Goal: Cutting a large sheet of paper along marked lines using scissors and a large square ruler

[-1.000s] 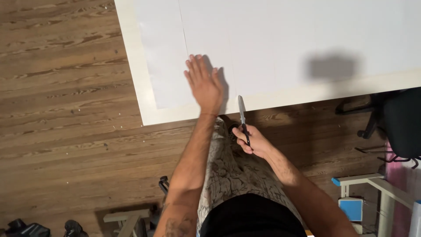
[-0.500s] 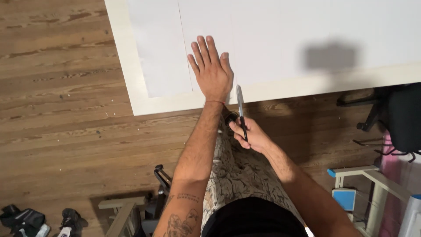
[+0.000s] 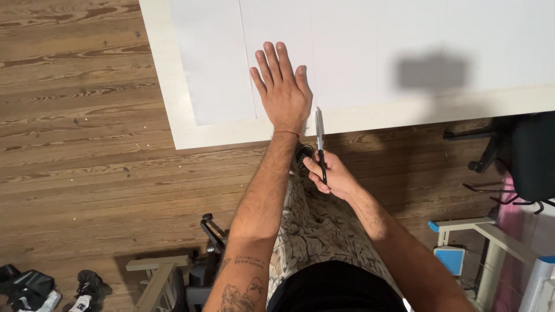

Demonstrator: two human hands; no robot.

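Pressing smooth white paper [image 3: 219, 63], left hand [image 3: 283, 89] flat

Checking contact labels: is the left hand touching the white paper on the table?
Touching. The head view shows the left hand lying flat, palm down, fingers spread on the white paper, no gap visible.

White table [image 3: 173, 110] and paper sheets [image 3: 214, 69] cut off at top edge, black chair [image 3: 529, 156] cropped at right

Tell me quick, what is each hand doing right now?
Left hand: open, flat on the white paper, holding nothing.
Right hand: closed around scissors, blades pointing at the table edge.
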